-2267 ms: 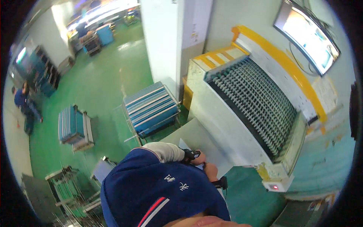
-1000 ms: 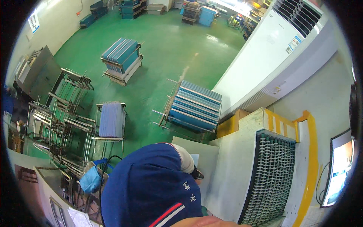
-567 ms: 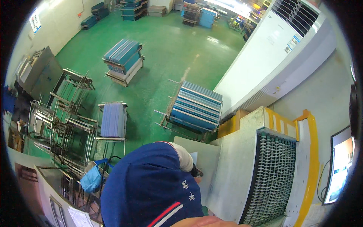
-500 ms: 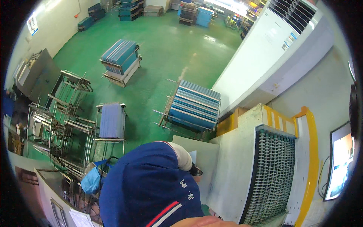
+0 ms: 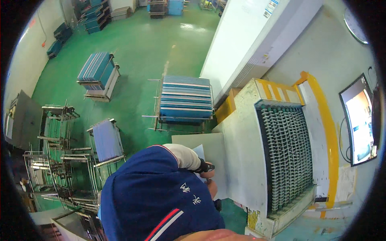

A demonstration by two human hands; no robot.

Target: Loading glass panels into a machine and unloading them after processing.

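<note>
My blue shirt with a white sleeve fills the lower middle of the head view. My left hand (image 5: 209,175) lies at the edge of a white sheet of paper (image 5: 199,152) on a grey flat table (image 5: 189,140). A dark band sits at its wrist. Just below, my right hand (image 5: 212,188) shows only as a small patch beside my chest, close to the same table edge. Fingers of both hands are hidden, so I cannot tell what either holds.
A pale machine with a slatted roller conveyor (image 5: 287,152) and yellow trim stands right of the table. A screen (image 5: 360,120) hangs on the wall. Carts of blue panels (image 5: 185,98) (image 5: 97,72) and metal racks (image 5: 60,132) stand on the green floor. A big white cabinet (image 5: 249,40) rises behind.
The view has swung and tilted, so the machine now sits more to the right. My hands have stayed at the paper on the grey table.
</note>
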